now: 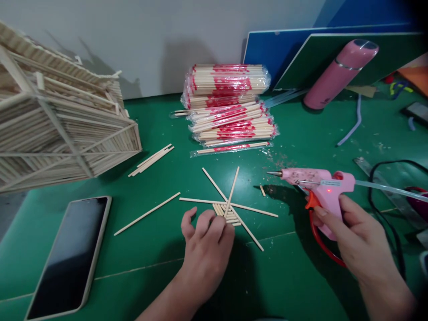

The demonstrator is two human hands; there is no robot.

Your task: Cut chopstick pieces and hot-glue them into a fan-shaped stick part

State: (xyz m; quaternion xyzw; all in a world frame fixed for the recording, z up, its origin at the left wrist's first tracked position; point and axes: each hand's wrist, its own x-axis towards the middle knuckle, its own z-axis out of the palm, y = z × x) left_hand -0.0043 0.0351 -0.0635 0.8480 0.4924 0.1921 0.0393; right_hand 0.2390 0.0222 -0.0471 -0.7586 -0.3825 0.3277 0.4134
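My right hand (pixel 359 238) grips a pink hot glue gun (pixel 326 183) by its handle, with the thumb beside the orange trigger. The metal nozzle points left and a small red light glows on the body. A clear glue stick (pixel 391 183) sticks out of its rear. My left hand (pixel 209 247) has its fingers curled down at a small lattice of wooden sticks (pixel 232 216). One slanted stick (pixel 233 187) runs down to the fingertips, which seem to pinch its lower end. Two longer crossed sticks (pixel 257 211) lie there too. The thumb's grip is partly hidden.
A phone (pixel 68 258) and a large stick-built model (pixel 67 120) stand at left. Loose sticks (pixel 147 214) lie beside them. Packs of wrapped chopsticks (pixel 230 107) are stacked at the wall. A pink bottle (pixel 341 73), black cable (pixel 376 178) and ruler (pixel 374 174) are at right.
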